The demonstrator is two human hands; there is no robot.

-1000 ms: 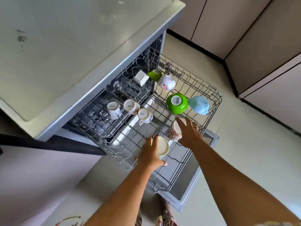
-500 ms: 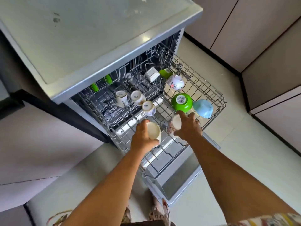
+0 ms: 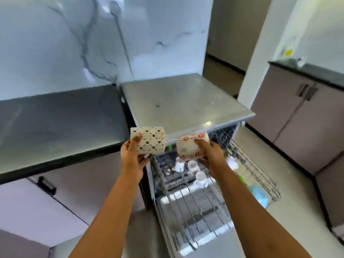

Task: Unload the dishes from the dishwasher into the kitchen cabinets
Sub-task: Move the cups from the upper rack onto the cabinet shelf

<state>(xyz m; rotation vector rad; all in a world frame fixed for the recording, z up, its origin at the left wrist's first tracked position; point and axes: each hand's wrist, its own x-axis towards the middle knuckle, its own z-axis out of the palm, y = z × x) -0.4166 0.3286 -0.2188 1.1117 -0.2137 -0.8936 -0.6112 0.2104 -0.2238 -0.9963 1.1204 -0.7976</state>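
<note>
My left hand (image 3: 132,157) grips a cream mug with a brown diamond pattern (image 3: 151,140), held on its side above the counter's edge. My right hand (image 3: 211,154) grips a white mug with red flowers (image 3: 189,147), also on its side, above the pulled-out dishwasher rack (image 3: 255,170). Small white cups (image 3: 193,167) stand blurred in the rack below the hands. A pale blue bowl (image 3: 259,195) lies at the rack's right side, with a sliver of a green bowl (image 3: 241,178) beside my right forearm.
The dishwasher's grey top (image 3: 182,101) is straight ahead, its open door (image 3: 201,237) low in front of me. A dark counter (image 3: 55,118) runs to the left over base cabinets (image 3: 37,205). More cabinets (image 3: 290,116) stand at the right. A marble wall (image 3: 93,38) is behind.
Both hands have lifted their mugs out of the rack and up to chest height. My view has swung up from the rack to the counter and wall.
</note>
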